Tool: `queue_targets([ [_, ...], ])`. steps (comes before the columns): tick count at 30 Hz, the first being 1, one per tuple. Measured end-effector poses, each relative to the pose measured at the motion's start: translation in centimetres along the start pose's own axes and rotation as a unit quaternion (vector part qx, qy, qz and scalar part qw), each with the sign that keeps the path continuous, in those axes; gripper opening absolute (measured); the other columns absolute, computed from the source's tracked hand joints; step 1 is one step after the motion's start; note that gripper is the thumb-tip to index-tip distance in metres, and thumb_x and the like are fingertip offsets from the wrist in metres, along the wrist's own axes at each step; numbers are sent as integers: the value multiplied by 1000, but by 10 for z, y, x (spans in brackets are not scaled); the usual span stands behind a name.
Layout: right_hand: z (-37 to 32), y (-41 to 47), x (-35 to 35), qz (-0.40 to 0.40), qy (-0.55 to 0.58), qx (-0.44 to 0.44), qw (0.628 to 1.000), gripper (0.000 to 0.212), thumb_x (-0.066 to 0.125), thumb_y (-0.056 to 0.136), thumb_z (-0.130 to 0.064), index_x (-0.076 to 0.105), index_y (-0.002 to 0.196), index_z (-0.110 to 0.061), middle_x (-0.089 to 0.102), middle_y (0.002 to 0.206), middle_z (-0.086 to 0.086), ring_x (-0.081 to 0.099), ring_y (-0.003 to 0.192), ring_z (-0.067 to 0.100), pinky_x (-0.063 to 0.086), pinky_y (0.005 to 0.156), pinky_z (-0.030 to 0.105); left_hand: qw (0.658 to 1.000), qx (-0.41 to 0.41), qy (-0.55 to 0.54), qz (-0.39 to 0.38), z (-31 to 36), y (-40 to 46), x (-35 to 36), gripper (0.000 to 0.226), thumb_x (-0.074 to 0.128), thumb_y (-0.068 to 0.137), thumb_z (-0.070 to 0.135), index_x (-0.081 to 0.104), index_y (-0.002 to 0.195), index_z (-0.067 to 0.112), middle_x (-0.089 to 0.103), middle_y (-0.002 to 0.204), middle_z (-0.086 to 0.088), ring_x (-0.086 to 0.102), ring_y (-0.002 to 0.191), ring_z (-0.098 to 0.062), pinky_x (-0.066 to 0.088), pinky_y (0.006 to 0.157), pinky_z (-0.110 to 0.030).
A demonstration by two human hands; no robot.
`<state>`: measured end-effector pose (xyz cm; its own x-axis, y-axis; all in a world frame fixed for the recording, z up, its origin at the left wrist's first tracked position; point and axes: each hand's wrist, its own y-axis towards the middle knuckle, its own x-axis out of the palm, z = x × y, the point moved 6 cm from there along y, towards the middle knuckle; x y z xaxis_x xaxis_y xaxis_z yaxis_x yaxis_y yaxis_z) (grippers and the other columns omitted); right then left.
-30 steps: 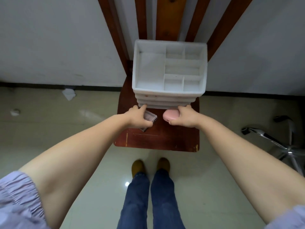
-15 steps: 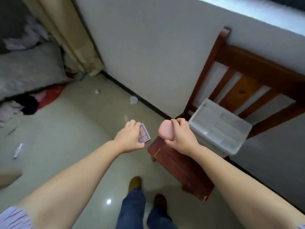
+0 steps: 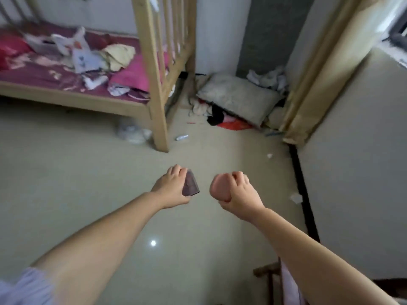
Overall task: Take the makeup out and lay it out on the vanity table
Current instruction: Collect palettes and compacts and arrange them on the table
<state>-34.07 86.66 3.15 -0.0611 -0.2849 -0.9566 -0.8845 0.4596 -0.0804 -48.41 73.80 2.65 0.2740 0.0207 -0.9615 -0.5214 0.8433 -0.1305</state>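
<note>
My left hand (image 3: 170,187) grips a small flat palette case (image 3: 191,185), dark and purplish, held on edge above the floor. My right hand (image 3: 239,191) holds a rounded pink compact (image 3: 218,187), with fingers curled over its top. Both hands hang side by side in mid-air over the tiled floor, a short gap between them. The white organizer and the chair seat are out of view, and no vanity table shows.
A wooden bunk bed (image 3: 157,91) with clutter on its mattress stands ahead left. A pillow (image 3: 237,95) and clothes lie in the far corner by a curtain (image 3: 326,69). The wall (image 3: 356,164) runs along the right. Small litter dots the floor.
The view has swung left, away from the chair and white organizer, toward the bed. Both hands still carry the same two items, lifted off the chair seat.
</note>
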Motion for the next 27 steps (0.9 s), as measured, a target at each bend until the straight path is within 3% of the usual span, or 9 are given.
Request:
queue_targets([
  [4, -128, 30, 24, -27, -11, -106, 994, 80, 67, 75, -42, 30, 140, -13, 32, 136, 8, 33, 127, 27, 44, 97, 37, 994, -98, -1, 39, -119, -82, -33, 74, 68, 69, 39, 37, 131, 13, 39, 127, -8, 37, 124, -27, 41, 96, -37],
  [9, -289, 38, 65, -29, -14, -199, 979, 82, 67, 75, -44, 30, 141, -11, 34, 135, 10, 35, 126, 29, 32, 105, 34, 985, -161, 27, 60, -244, -191, -60, 74, 66, 70, 40, 36, 132, 14, 39, 125, -8, 38, 122, -26, 41, 97, -35],
  [13, -412, 39, 95, -33, -28, -269, 962, 81, 66, 75, -45, 32, 140, -10, 37, 134, 11, 38, 123, 30, 32, 104, 34, 972, -221, 22, 76, -332, -276, -81, 74, 65, 71, 40, 34, 134, 16, 38, 125, -6, 37, 122, -24, 43, 96, -35],
  [21, -636, 55, 154, -76, -52, -405, 910, 78, 66, 75, -46, 34, 138, -12, 37, 133, 8, 38, 123, 27, 31, 105, 31, 920, -374, -21, 117, -489, -425, -98, 76, 65, 73, 38, 33, 136, 14, 37, 126, -7, 36, 122, -24, 45, 93, -36],
  [27, -771, 91, 210, -109, -67, -477, 869, 79, 66, 76, -46, 32, 139, -11, 36, 135, 9, 37, 125, 26, 28, 107, 30, 890, -443, -24, 103, -598, -480, -94, 75, 64, 75, 39, 32, 138, 12, 37, 127, -8, 37, 121, -25, 44, 90, -35],
])
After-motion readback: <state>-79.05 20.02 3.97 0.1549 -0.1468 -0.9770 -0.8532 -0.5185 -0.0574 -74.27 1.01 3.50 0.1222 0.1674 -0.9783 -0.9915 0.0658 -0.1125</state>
